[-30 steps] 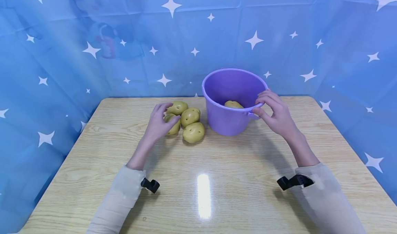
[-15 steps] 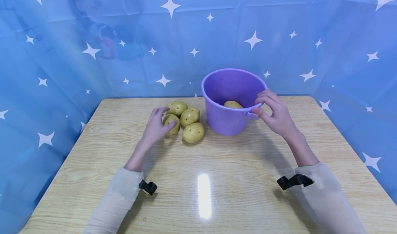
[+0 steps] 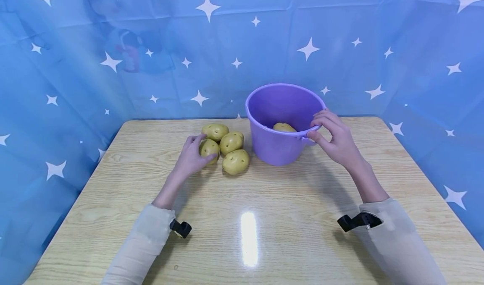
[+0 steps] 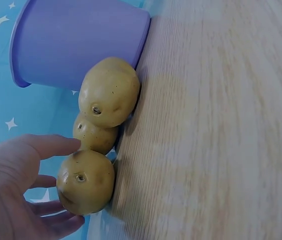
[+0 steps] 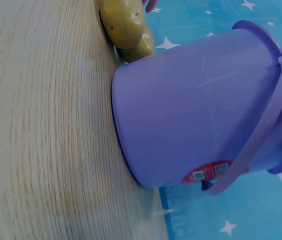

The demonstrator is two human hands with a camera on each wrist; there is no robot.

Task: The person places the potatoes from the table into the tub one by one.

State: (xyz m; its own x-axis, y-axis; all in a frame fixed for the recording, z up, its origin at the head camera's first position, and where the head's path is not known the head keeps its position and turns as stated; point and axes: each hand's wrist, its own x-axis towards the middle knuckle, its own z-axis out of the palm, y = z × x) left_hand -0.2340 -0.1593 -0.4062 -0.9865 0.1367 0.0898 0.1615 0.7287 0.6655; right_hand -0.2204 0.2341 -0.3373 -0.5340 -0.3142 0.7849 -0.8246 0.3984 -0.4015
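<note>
Left hand (image 3: pixel 190 157): partly spread, thumb and fingers straddling the near-left potato (image 3: pixel 209 148). That potato is lying on the bench (image 3: pixel 211 234), sitting in the gap between thumb and fingers; left wrist view is showing the same. No firm grip showing; can't tell if the tips are touching skin.

Three more potatoes are sitting just beyond it: back potato (image 3: pixel 215 131) just past the fingertips, middle potato (image 3: pixel 232 142) to its right, front potato (image 3: pixel 236 162) right of the thumb, between left hand and bucket (image 3: pixel 277 146).

Right hand (image 3: pixel 334 140): pinching the bucket rim at the near-right side. Bucket is standing on the bench, right of the cluster; inner potato (image 3: pixel 284 127) is lying inside.
</note>
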